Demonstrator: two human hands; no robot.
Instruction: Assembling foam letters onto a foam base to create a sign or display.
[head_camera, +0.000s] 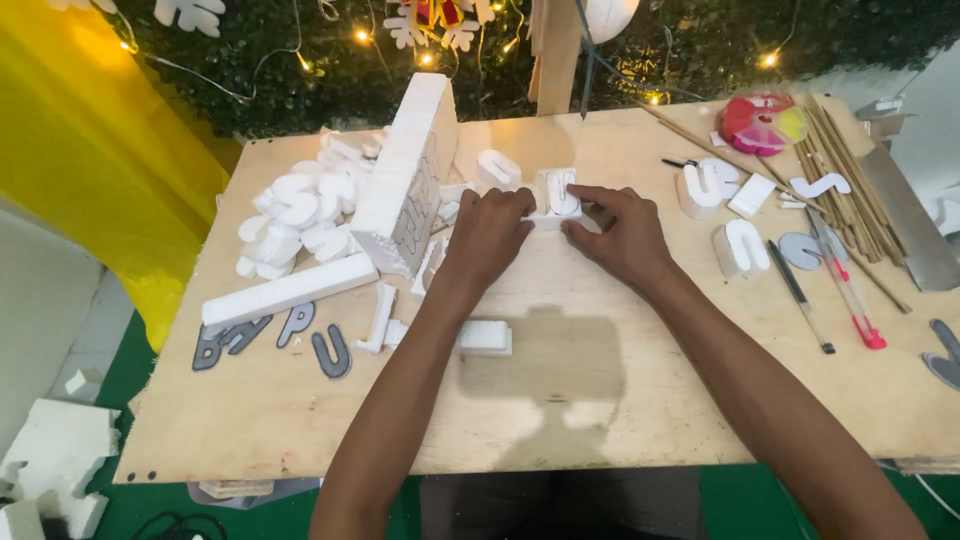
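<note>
Two hands meet at a small white foam block (556, 194) with a U-shaped letter cut into it, lying flat on the wooden worktop (560, 400) near its far middle, just right of a big upright foam slab (408, 180). Left hand (487, 232) presses on the block's left edge, fingers curled down together; right hand (618, 232) pins the right side, index finger stretched over the top edge, other fingers bent, not fully closed. Neither hand lifts it, both just bear on it. To do this well, I'd judge: keep pressure even on both sides so the thin foam doesn't snap, push the letter out slowly, thumbs near the cut line. Pile of cut foam letters (300, 215) sits far left, pens (830, 290) right
</note>
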